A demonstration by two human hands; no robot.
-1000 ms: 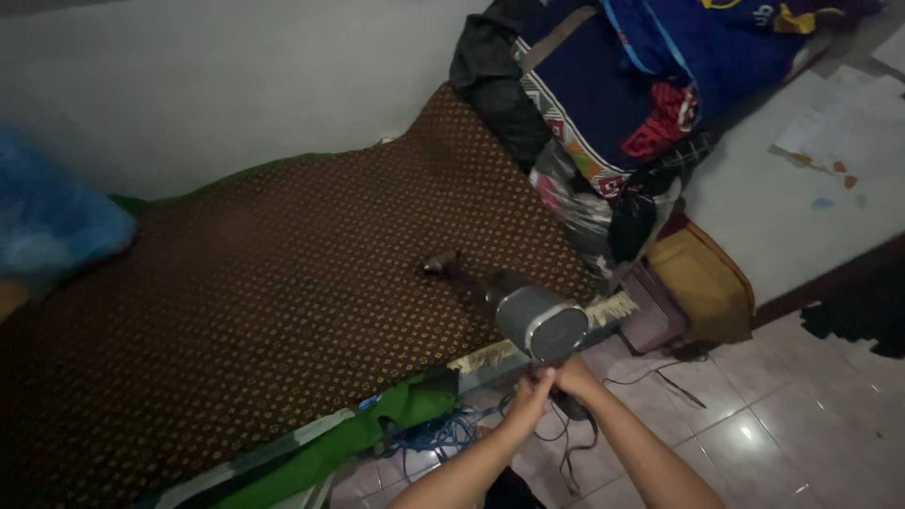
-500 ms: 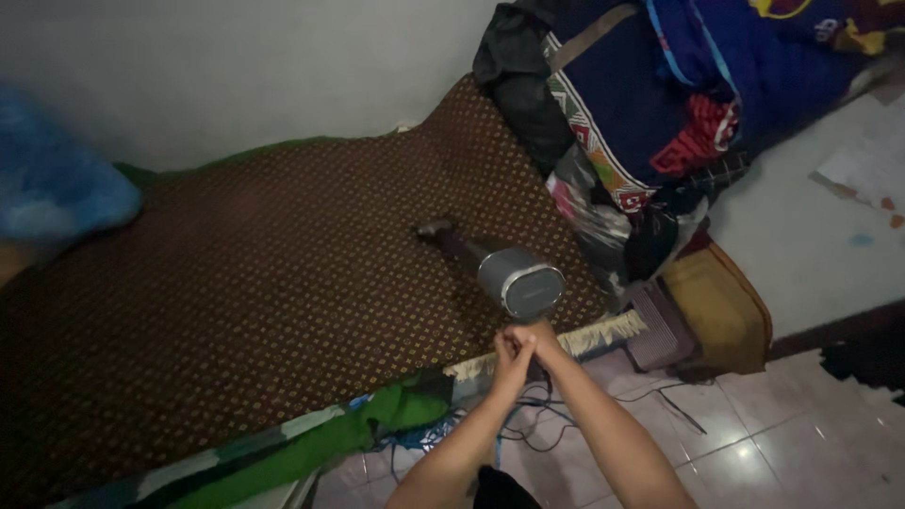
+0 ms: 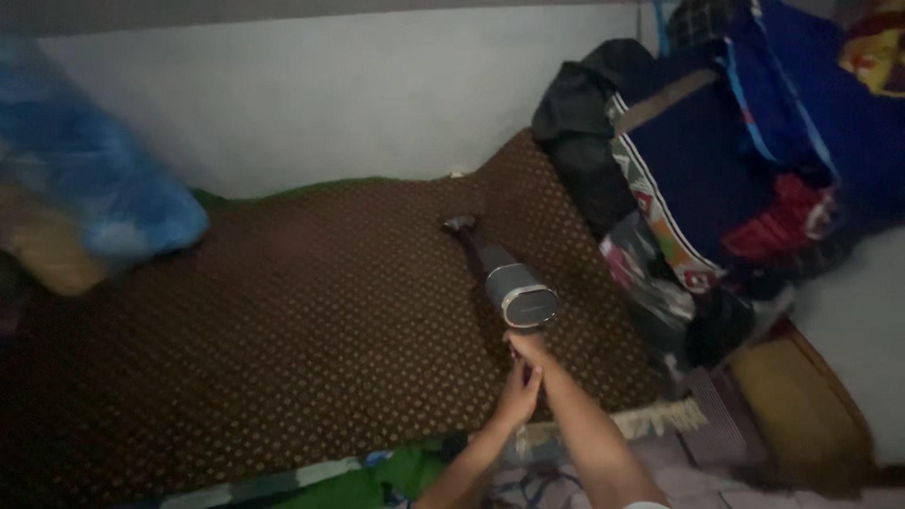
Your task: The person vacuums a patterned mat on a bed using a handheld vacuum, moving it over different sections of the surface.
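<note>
Vacuum point(image 3: 504, 278) nozzle toward wall, diag. axis.

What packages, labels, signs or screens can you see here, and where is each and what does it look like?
No labels, signs or screens show.
Blue plastic bag: far left against the white wall, bulging and blurred, with something tan under it.
Handheld vacuum: no package, lies on the brown dotted bed cover, dark with a grey cylinder; both hands, left and right, are at its near end.
</note>
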